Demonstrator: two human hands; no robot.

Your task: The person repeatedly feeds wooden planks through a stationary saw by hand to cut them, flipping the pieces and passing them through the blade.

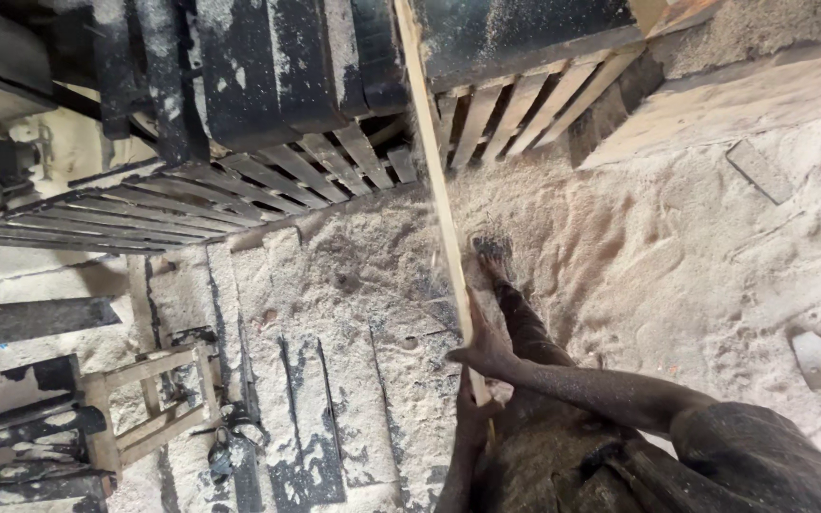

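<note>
A long, thin, pale wooden strip [437, 180] runs from the top of the view down to my hands. My right hand [483, 350] reaches in from the lower right and is closed around the strip near its lower end. Just below it, my left hand [474, 407] comes up from the bottom edge and grips the same strip at its end. My dusty leg and bare foot [494, 253] stand on the sawdust right beside the strip.
Thick sawdust [696, 247] covers the floor. Dark machine parts [268, 66] over slatted wooden racks [239, 185] fill the top. A small wooden frame stool [149, 410] and dark planks [26, 323] lie at the lower left.
</note>
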